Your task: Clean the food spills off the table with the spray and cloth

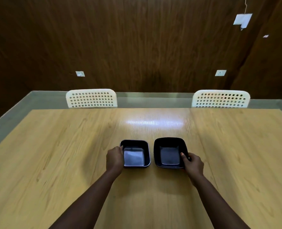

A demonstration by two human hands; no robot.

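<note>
Two square black bowls stand side by side on the light wooden table (pixel 54 162). My left hand (pixel 114 158) grips the left rim of the left bowl (pixel 137 154), which sits flat. My right hand (pixel 192 164) pinches the right rim of the right bowl (pixel 168 153), thumb inside, and this bowl looks tilted up slightly on its near right side. Both bowls look empty. No spray bottle, cloth or food spill shows in view.
Two white perforated chair backs, one (pixel 91 98) at the far left and one (pixel 220 99) at the far right, stand behind the table's far edge. A dark wood-panelled wall (pixel 137 47) with sockets rises beyond them.
</note>
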